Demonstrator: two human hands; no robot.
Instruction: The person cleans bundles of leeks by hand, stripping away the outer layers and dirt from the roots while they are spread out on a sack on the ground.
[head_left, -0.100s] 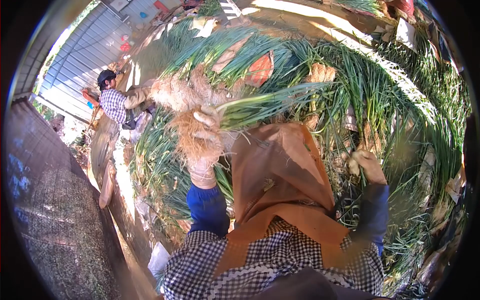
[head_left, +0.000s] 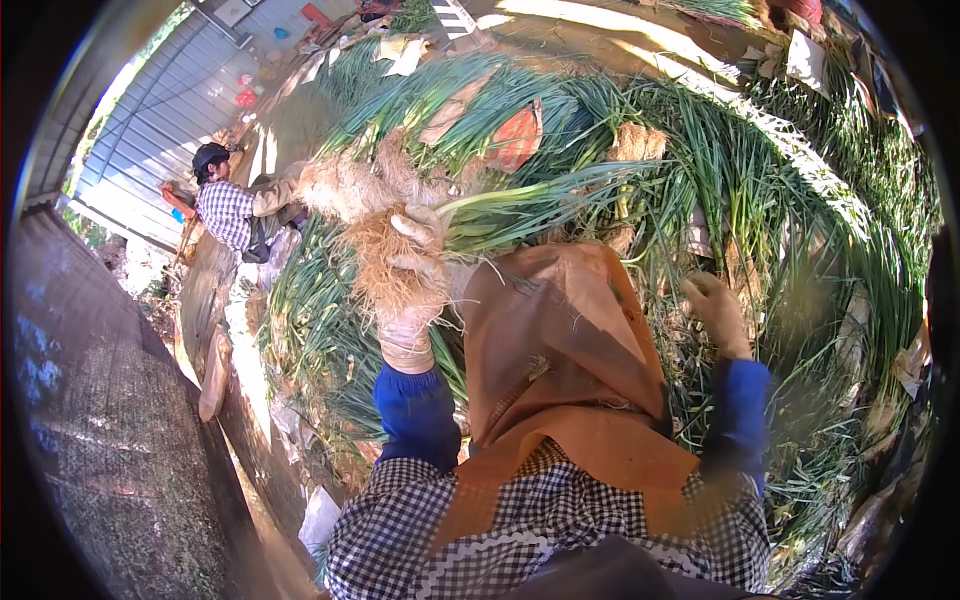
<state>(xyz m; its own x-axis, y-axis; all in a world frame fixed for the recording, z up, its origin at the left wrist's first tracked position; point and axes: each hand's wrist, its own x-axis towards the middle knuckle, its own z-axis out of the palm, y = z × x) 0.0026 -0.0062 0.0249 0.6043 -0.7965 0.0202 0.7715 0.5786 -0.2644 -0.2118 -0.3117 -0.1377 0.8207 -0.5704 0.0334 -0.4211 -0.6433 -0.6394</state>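
Note:
My left hand [head_left: 415,250], in a pale glove, grips a bunch of green onions [head_left: 500,222] just above its roots. The shaggy tan roots [head_left: 385,265] hang over the wrist, and the green leaves stretch to the right. My right hand [head_left: 716,312] is over loose green leaves, right of my lap. Its fingers are curled together; whether anything thin is between them I cannot make out. An orange-brown apron [head_left: 560,335] covers my lap between the two hands.
Piles of green onions [head_left: 710,150] spread ahead and to the right, with more root ends [head_left: 345,185] beyond my left hand. A person [head_left: 232,205] in a checked shirt works at the far left. Dark netting [head_left: 120,430] slopes along the left side.
My right hand has risen slightly away from me and to the left, off the leaves. My left hand still holds the green onions in nearly the same place.

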